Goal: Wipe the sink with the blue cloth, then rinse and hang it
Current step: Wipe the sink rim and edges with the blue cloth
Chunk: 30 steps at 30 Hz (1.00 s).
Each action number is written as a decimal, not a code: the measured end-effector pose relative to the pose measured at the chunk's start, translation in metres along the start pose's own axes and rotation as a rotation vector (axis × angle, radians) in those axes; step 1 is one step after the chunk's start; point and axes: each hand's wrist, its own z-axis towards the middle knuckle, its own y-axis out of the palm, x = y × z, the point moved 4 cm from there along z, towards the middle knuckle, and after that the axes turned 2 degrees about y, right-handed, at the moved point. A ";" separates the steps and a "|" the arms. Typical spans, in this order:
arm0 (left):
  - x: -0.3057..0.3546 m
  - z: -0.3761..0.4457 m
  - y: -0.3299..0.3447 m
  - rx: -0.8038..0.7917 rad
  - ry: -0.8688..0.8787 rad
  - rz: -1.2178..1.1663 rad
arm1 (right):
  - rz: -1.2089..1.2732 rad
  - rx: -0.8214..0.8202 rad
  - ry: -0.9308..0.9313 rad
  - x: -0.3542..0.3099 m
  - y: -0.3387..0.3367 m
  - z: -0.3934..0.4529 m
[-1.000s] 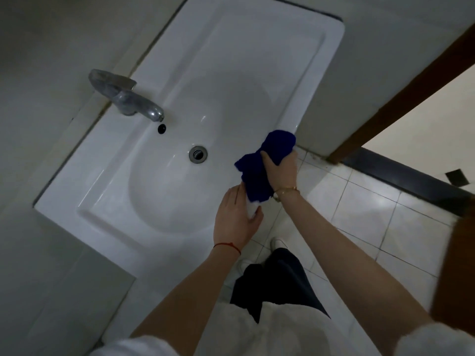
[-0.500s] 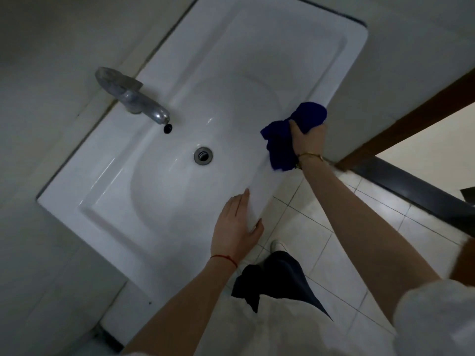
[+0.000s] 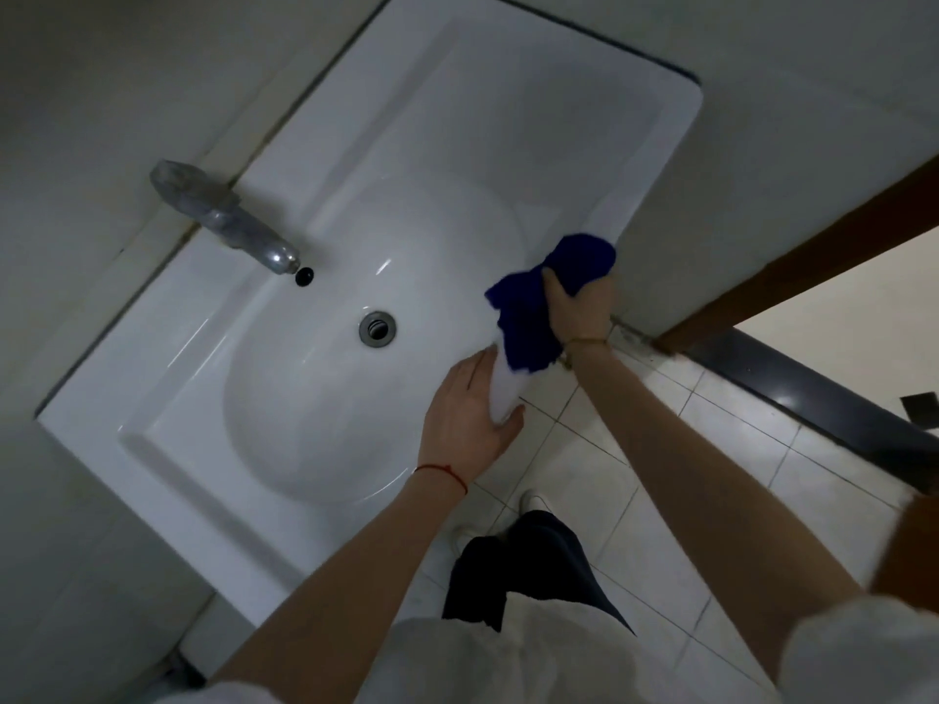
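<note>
Our right hand grips the bunched blue cloth against the sink front edge — our left hand, fingers straight, braces there.

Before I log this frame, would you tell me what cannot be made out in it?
Head view, the only one:
- Sink rim under the crumpled blue cloth: covered by cloth and the right hand.
- Right hand's fingertips: buried in the cloth, so the grip's depth is unclear.
- White ceramic sink, near front edge: hidden by the left hand and forearm.
- Whether the grey metal tap runs: no stream is discernible.
</note>
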 end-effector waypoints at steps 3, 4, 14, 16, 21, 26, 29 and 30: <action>0.006 0.009 0.004 0.038 -0.014 0.034 | -0.038 0.029 -0.023 -0.033 -0.017 0.053; 0.007 0.010 0.004 0.051 -0.009 0.049 | -0.061 0.040 -0.021 -0.042 -0.022 0.069; 0.008 0.011 0.005 0.059 -0.024 0.079 | 0.019 0.035 0.007 -0.026 -0.015 0.054; 0.007 0.010 0.006 0.070 -0.021 0.065 | 0.100 0.009 0.005 -0.004 -0.003 0.026; 0.006 0.010 0.007 0.080 -0.016 0.079 | 0.092 -0.091 0.052 0.006 -0.001 0.015; 0.009 0.010 0.004 0.082 -0.042 0.095 | -0.137 -0.057 -0.029 -0.039 -0.028 0.094; 0.011 0.010 0.003 0.079 -0.030 0.117 | -0.169 0.016 0.009 -0.064 -0.041 0.125; 0.011 0.011 0.003 0.082 -0.019 0.124 | -0.170 0.025 0.015 -0.068 -0.041 0.128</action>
